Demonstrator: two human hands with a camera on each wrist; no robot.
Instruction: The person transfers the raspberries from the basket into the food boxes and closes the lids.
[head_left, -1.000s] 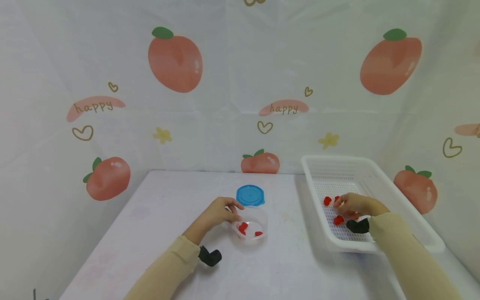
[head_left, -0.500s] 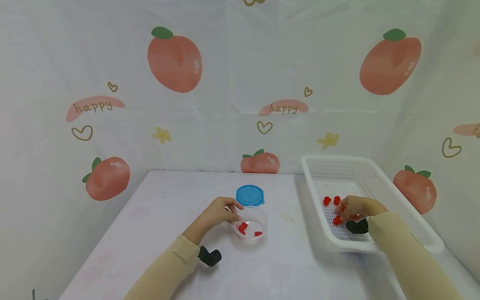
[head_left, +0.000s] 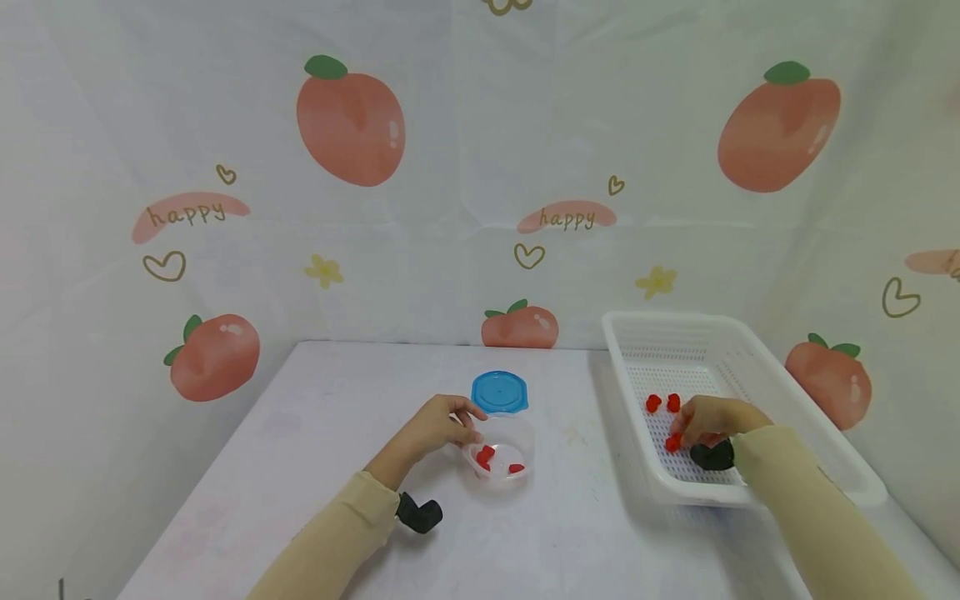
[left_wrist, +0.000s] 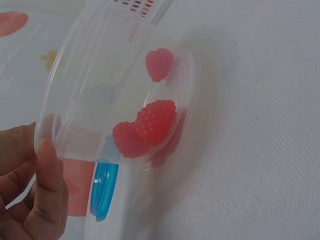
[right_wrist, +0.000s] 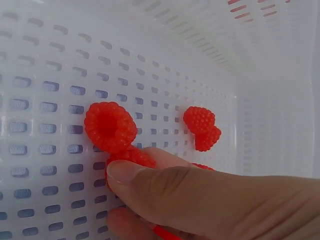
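Note:
My left hand (head_left: 442, 427) pinches the rim of a clear round plastic tub (left_wrist: 95, 95) between thumb and fingers. Three red raspberries lie at the tub's bottom, one raspberry (left_wrist: 156, 120) in front of another, and a third raspberry (left_wrist: 159, 64) apart. Inside a white perforated basket (head_left: 813, 442), my right hand (head_left: 712, 419) reaches low, its thumb and fingers pinching a raspberry (right_wrist: 132, 156). Touching that one is a hollow raspberry (right_wrist: 110, 126) with its opening showing. Farther off, two more raspberries (right_wrist: 200, 125) overlap in the right wrist view; other red bits show behind the fingers.
A blue lid (head_left: 500, 392) lies on the white table (head_left: 360, 383) just behind the tub. The basket's tall walls surround the right hand. Behind the table hangs a white fruit-print cloth (head_left: 450, 167).
My right hand has shifted slightly toward me inside the basket, its fingertips now down at the nearer raspberries. The left hand and tub have stayed put.

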